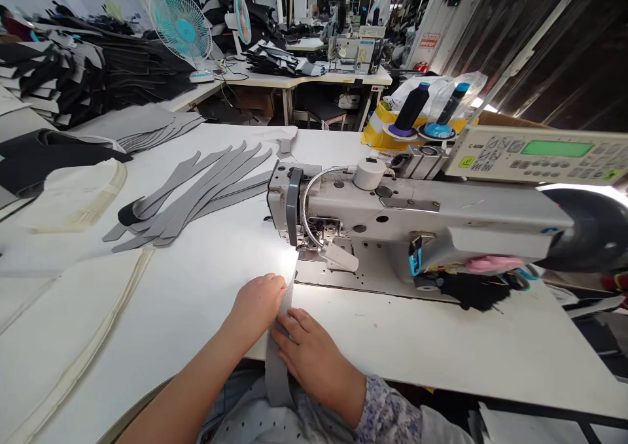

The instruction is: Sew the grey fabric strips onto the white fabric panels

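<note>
A narrow grey fabric strip runs from my lap up over the table edge toward the needle of the grey sewing machine. My left hand lies on the strip's left side, fingers curled over its upper end. My right hand rests flat on the strip's right side with its fingers stretched out, pressing it to the white table. Both hands sit just in front of the machine's presser foot, which is lit by a small lamp.
Several long grey cut pieces lie fanned out left of the machine. White fabric panels cover the table's left. Two thread cones and a control panel stand behind the machine. A fan and other workstations are farther back.
</note>
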The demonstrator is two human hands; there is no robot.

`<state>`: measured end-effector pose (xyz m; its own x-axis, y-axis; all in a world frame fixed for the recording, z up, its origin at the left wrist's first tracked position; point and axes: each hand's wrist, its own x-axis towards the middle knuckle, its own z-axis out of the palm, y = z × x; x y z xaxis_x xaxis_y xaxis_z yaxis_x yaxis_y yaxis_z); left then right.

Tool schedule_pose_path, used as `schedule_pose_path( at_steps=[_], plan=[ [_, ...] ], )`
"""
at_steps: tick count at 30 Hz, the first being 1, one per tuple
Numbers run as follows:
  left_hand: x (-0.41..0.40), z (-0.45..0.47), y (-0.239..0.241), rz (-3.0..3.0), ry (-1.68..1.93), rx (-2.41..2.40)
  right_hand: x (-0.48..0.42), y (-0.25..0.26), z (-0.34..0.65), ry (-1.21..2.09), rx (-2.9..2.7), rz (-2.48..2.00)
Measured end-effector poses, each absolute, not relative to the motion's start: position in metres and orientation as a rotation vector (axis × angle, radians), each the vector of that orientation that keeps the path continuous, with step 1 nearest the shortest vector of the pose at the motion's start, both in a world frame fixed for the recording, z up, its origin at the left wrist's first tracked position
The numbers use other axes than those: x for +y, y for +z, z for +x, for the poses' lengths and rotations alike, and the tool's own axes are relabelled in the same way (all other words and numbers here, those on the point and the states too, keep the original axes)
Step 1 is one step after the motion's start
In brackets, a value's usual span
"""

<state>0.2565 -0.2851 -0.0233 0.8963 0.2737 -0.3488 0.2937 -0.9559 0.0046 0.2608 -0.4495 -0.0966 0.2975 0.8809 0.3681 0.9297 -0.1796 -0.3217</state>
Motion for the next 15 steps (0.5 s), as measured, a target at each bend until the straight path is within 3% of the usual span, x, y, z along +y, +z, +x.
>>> schedule_pose_path(
  at_steps=[15],
  plan=[
    [-0.285,0.248,-0.013,3.04,-0.719,0.469,-0.44,-0.095,0.277,-0.137,-1.586,-2.118]
  ],
)
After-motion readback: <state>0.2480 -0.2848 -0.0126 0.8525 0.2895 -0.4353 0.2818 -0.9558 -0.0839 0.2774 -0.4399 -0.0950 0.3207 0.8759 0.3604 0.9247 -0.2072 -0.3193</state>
